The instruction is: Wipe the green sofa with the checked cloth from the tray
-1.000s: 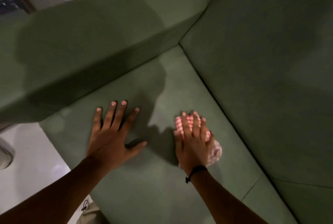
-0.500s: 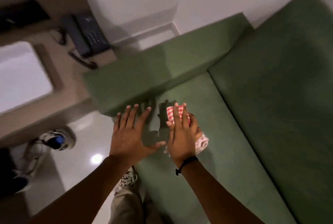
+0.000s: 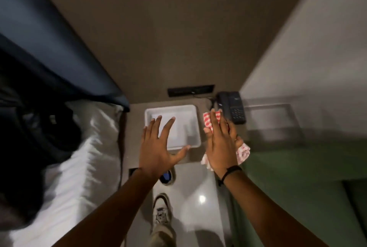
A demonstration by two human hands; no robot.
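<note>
Looks like wiping's basically wrapping up: right hand (image 3: 220, 143) is gripping the cloth (image 3: 243, 152), tray (image 3: 193, 125) sitting beside its fingertips, left hand (image 3: 158, 147) splayed empty, sofa (image 3: 297, 167) off behind.

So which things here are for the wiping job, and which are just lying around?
For the job:
red and white checked cloth, under the right hand
white square plastic tray
green fabric sofa

Just lying about:
dark corded desk phone
white bed sheet
open left hand, holding nothing
</note>
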